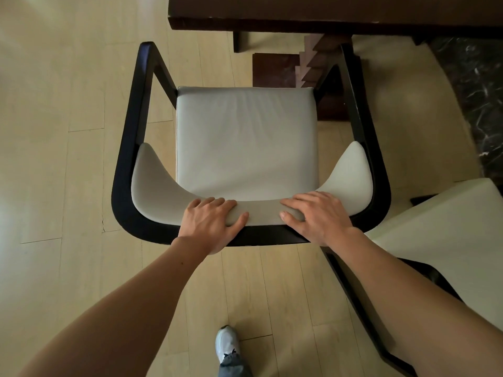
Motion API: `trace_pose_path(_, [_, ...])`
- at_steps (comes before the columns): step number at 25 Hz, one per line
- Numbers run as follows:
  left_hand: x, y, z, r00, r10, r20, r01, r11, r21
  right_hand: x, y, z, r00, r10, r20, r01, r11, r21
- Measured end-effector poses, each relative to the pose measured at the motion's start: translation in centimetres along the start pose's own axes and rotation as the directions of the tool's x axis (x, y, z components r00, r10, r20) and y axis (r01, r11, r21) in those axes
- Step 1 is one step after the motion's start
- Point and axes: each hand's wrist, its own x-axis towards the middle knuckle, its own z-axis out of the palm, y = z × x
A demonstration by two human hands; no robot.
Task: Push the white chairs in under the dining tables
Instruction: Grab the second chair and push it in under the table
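A white chair [246, 142] with a pale cushioned seat and a black curved frame stands right below me, seen from above. Its front faces a dark wooden dining table [326, 12] at the top edge, and the seat lies wholly outside the tabletop. My left hand [211, 223] grips the padded top of the backrest, fingers curled over it and thumb on the near side. My right hand [317, 216] holds the same backrest a little further right, fingers draped over the padding.
A second white chair [446, 240] with a black frame stands close at the right, beside my right forearm. The table's stepped wooden base [313, 66] sits ahead of the seat. Pale wood floor stretches left; dark marble [473, 85] lies at right. My shoe [227, 342] shows below.
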Motion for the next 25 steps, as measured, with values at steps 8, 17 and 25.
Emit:
trace_pose_path(8, [3.5, -0.4, -0.9, 1.000, -0.010, -0.015, 0.010, 1.000, -0.011, 3.1, 1.5, -1.7, 1.000, -0.004, -0.003, 0.004, 1.000, -0.010])
trace_pose_path(17, [5.7, -0.4, -1.5, 1.000, -0.012, -0.019, 0.012, 1.000, -0.021, 4.9, 2.6, -2.7, 1.000, -0.002, 0.016, 0.002, 1.000, -0.021])
trace_pose_path(25, [5.6, -0.3, -1.7, 1.000, -0.009, -0.016, 0.009, 1.000, -0.006, 5.0, 2.6, -2.9, 0.999, 0.008, 0.040, -0.008, 1.000, -0.019])
